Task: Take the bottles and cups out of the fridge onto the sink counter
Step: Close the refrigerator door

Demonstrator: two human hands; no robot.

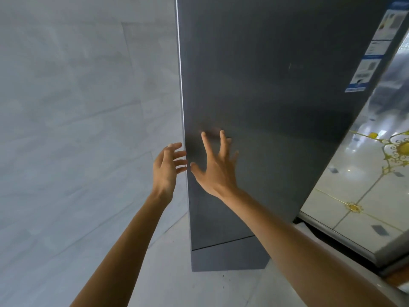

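From the head view I see a pale grey tiled wall [77, 96] on the left and glossy patterned floor tiles [365, 196] on the right, with the dark grey fridge door [254, 96] shut between them, so the bottles and cups are hidden behind it, and the sink counter is nowhere in view. My worry is that the smooth panel shows no handle, so fingers hooked on its thin left edge could slip, or the door could swing toward that close wall. My left hand [167, 168] reaches to that edge with fingers loosely spread and empty, while my right hand [218, 168] is splayed wide, fingertips at the door face, holding nothing.
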